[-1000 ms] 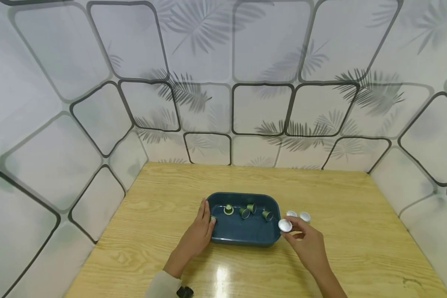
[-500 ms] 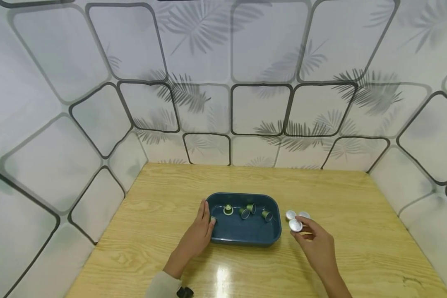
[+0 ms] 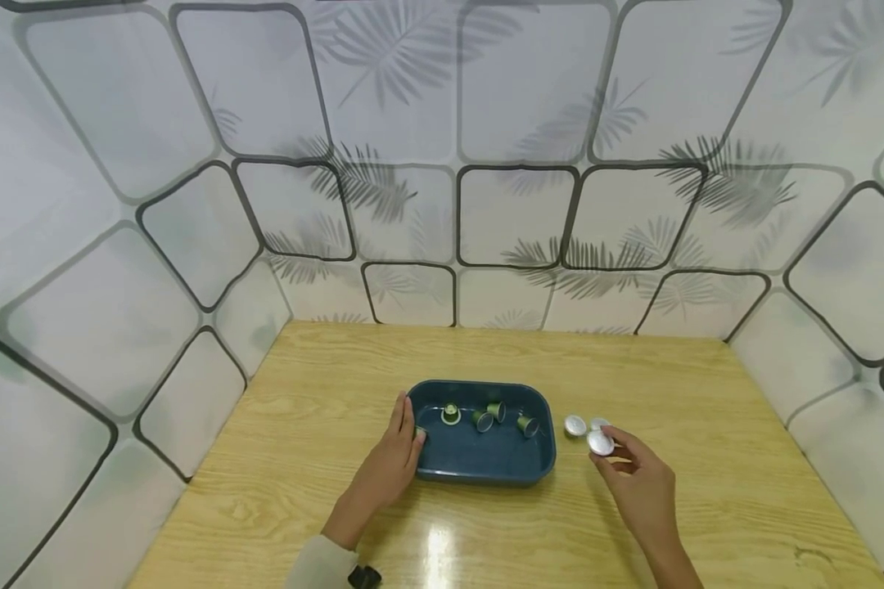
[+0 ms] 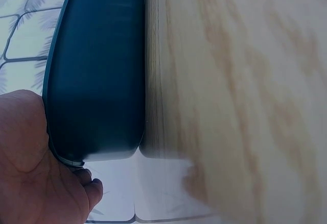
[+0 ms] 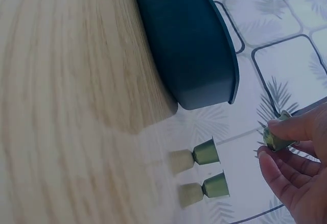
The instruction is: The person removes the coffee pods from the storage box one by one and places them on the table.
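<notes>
A dark blue rectangular tray (image 3: pixel 482 458) stands on the table with several green coffee capsules (image 3: pixel 528 425) lying in it. My left hand (image 3: pixel 389 458) grips its left rim, thumb over the inner side and fingers along the outside. Part of another capsule (image 3: pixel 420 432) shows beside that thumb. Right of the tray, my right hand (image 3: pixel 639 483) pinches a green coffee capsule (image 5: pixel 277 134) between thumb and fingers, silver lid up, above the table. Two more capsules (image 5: pixel 207 152) stand lid up on the table close to it; in the head view the held one partly covers the farther-right one.
The wood-grain table (image 3: pixel 324 368) is enclosed by patterned walls (image 3: pixel 412 204) at the back and both sides. A small black object (image 3: pixel 364 577) shows by the left sleeve (image 3: pixel 322 564) at the bottom edge.
My right hand has moved right with the pinched capsule, from the tray's right edge to near the two standing capsules. My left hand and the tray have stayed in place.
</notes>
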